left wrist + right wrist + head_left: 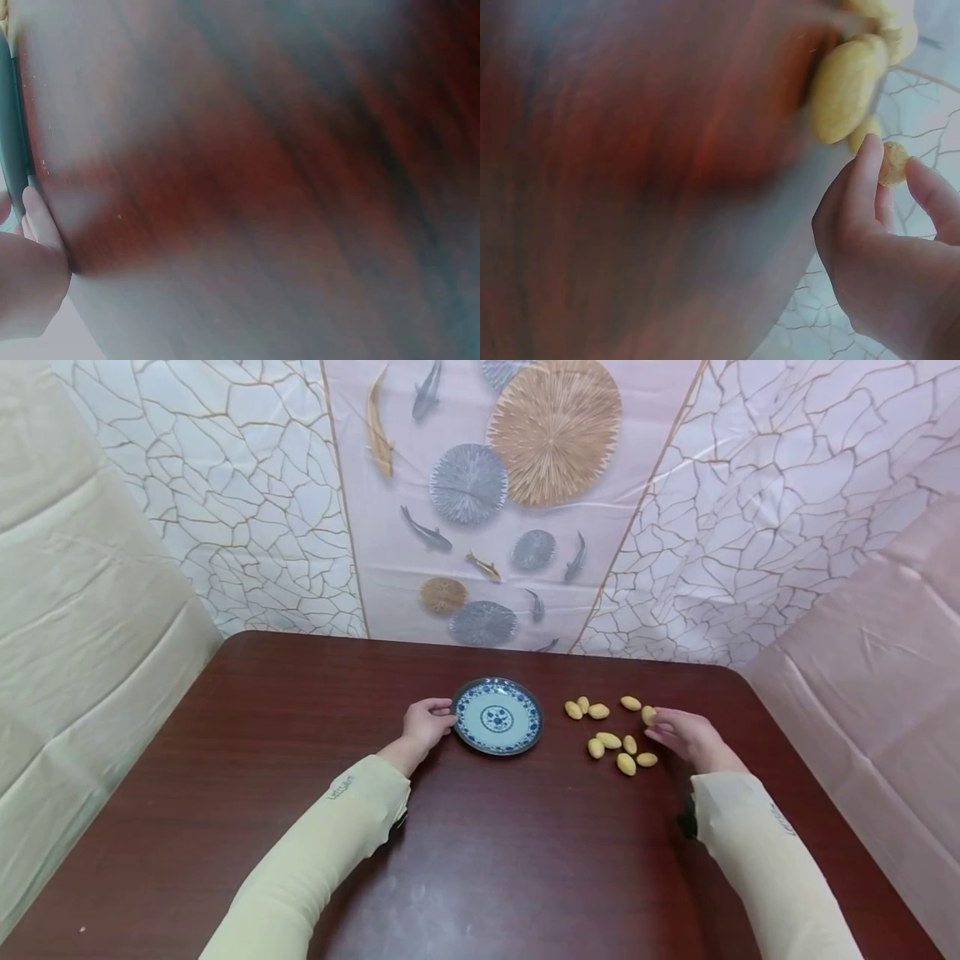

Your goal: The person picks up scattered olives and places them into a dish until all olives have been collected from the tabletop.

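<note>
A round plate (497, 742) with a pale blue middle and a blue floral border lies on the table. At its left rim is my left hand (427, 727), which pinches the edge between thumb and fingers; the left wrist view shows only a sliver of the plate (10, 127) beside the hand (30, 285). On the right, my right hand (692, 739) holds a small yellow oval fruit (894, 163) between thumb and fingertips. Several similar yellow fruits (626, 764) lie scattered to the left of that hand, some of them touching.
The dark reddish-brown wooden table (525, 843) has rounded far corners. A patterned cloth backdrop (480, 568) hangs behind its far edge. Quilted pale panels (862, 668) stand along both sides.
</note>
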The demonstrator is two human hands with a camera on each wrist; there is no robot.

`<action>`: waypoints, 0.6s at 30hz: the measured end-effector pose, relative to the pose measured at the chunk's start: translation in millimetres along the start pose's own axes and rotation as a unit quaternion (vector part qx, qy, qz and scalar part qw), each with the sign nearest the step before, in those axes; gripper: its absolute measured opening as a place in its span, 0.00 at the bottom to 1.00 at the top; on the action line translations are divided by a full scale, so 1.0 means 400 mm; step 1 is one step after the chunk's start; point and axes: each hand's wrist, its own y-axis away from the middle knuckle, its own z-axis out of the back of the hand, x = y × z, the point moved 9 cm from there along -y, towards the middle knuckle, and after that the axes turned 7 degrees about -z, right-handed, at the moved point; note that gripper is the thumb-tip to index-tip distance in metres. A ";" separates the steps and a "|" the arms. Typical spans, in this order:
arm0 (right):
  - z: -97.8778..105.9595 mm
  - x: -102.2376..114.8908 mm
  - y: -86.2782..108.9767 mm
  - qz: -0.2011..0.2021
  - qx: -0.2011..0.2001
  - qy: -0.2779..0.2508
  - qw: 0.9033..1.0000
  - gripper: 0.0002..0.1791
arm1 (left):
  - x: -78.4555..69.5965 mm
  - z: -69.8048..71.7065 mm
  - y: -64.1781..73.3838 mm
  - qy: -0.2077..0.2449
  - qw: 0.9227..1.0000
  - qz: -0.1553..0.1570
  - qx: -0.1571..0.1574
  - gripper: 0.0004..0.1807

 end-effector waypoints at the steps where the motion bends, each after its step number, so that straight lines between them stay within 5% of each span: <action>1: -0.006 0.004 0.001 0.001 0.008 -0.009 1.000 0.39 | 0.000 0.000 0.000 0.000 1.000 0.000 0.001 0.20; 10: -0.107 0.043 0.032 0.035 0.062 -0.009 0.997 0.18 | 0.005 -0.003 -0.005 0.007 1.000 0.001 0.002 0.20; 18: -0.222 0.070 0.053 0.060 0.098 0.047 0.992 0.32 | 0.008 -0.006 -0.008 0.012 1.000 0.005 0.007 0.20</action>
